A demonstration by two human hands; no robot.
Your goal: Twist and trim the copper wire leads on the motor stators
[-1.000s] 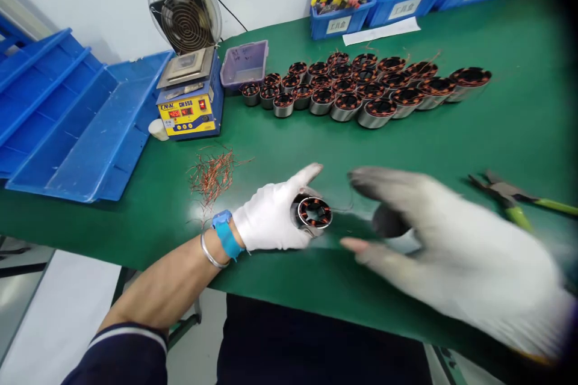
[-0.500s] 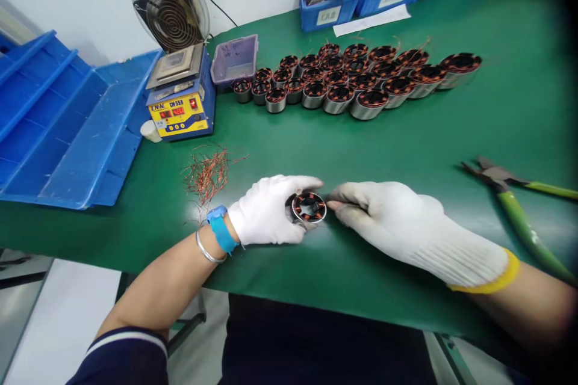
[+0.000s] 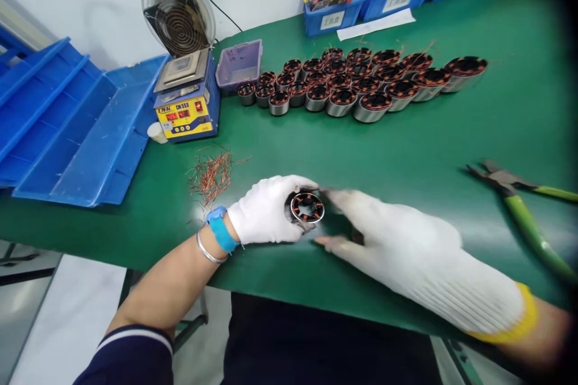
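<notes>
Cut wire [image 3: 210, 178] is heaped left of the seemingly unfinished ring [image 3: 318, 210], gripped by the left hand [image 3: 266, 210] beside the finger-parted, apparently empty right hand [image 3: 400, 234].

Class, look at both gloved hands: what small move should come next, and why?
Perhaps bring the right hand in to steady the copper-wound ring: the left hand already grips it, and the right thumb and fingers are spread beside it.

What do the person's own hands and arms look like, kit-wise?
Left hand: white glove, bright blue wristband, silver bangle, dark navy sleeve with a white stripe. Right hand: white knit glove, ribbed wrist, yellow cuff edge, grey-stained fingers. No right sleeve in view.
</notes>
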